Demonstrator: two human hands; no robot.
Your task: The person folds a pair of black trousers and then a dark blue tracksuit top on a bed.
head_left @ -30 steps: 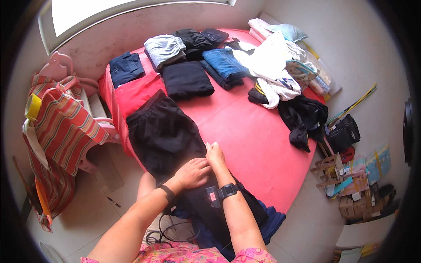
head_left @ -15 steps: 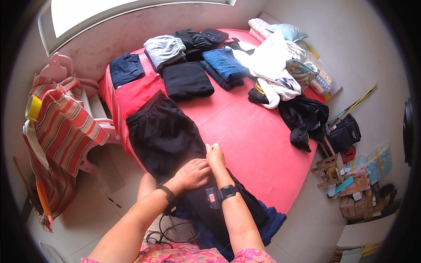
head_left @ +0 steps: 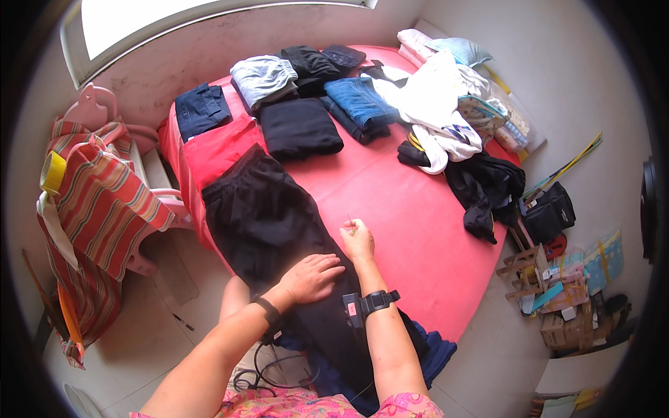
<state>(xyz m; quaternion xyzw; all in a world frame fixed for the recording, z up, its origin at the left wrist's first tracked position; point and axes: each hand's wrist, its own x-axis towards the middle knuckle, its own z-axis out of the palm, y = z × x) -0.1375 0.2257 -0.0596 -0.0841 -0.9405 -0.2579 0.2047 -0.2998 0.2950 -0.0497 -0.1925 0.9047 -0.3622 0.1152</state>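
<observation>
Black trousers (head_left: 261,209) with an elastic waistband lie lengthwise over the near left of the pink-covered bed, their legs running down toward my lap. My left hand (head_left: 315,277) rests on them, fingers stretched out across the cloth near its right edge. Just beyond that edge, above the pink cover, my right hand (head_left: 357,242) is closed in a pinch. A faint thin line rises from its fingertips, too fine to name. Dark blue cloth (head_left: 435,348) shows beneath the trouser legs.
Folded clothes, including black cloth (head_left: 301,129) and blue jeans (head_left: 359,101), line the bed's far side. A white garment (head_left: 439,87) and a black garment (head_left: 481,191) lie heaped at right. A pink chair (head_left: 157,198) draped with striped cloth (head_left: 104,202) stands left.
My right hand has moved right and slightly away from me, drawing apart from my left hand and off the trousers' edge. My left hand has shifted slightly right on the cloth.
</observation>
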